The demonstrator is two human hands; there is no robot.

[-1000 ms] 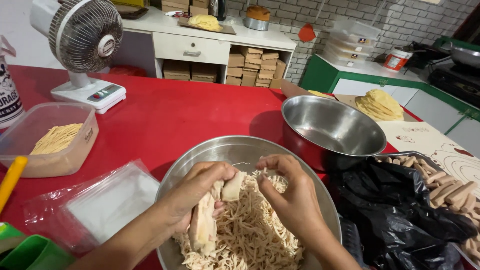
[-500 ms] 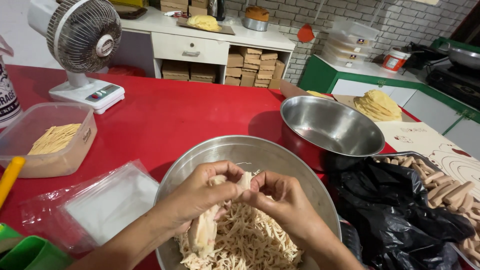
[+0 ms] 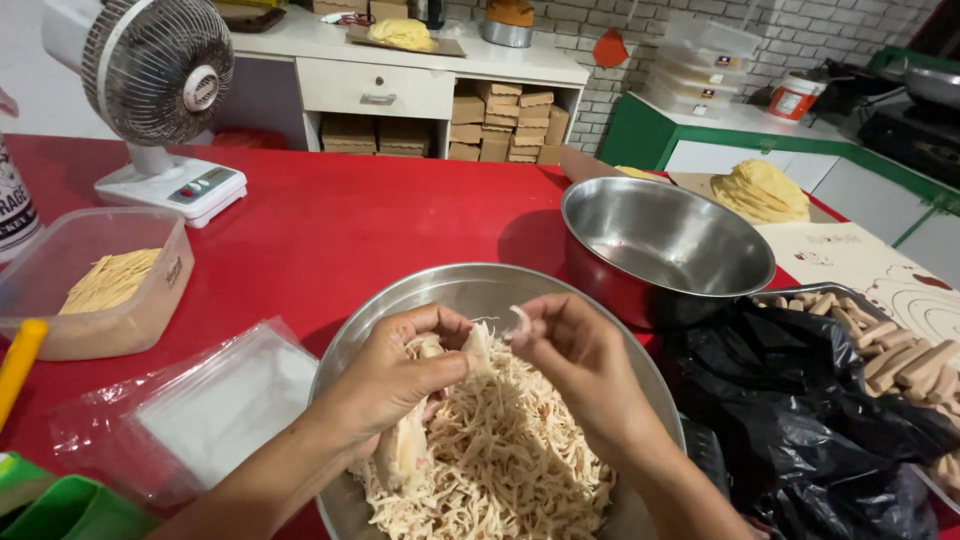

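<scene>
my left hand point(image 3: 395, 375): palm side hidden; it covers the top of the chicken piece point(image 3: 405, 450) it grips
my right hand point(image 3: 580, 365): fingertips curl away from me, so the grip on the small shred point(image 3: 519, 320) is hard to make out
big steel bowl point(image 3: 440, 295): near rim cut off by the bottom edge
tray of brown sticks point(image 3: 890, 345): partly under the black plastic bag point(image 3: 800, 420), runs off the right edge
green container point(image 3: 55, 505): cut at the corner
yellow handle point(image 3: 20, 360): end off-frame
</scene>
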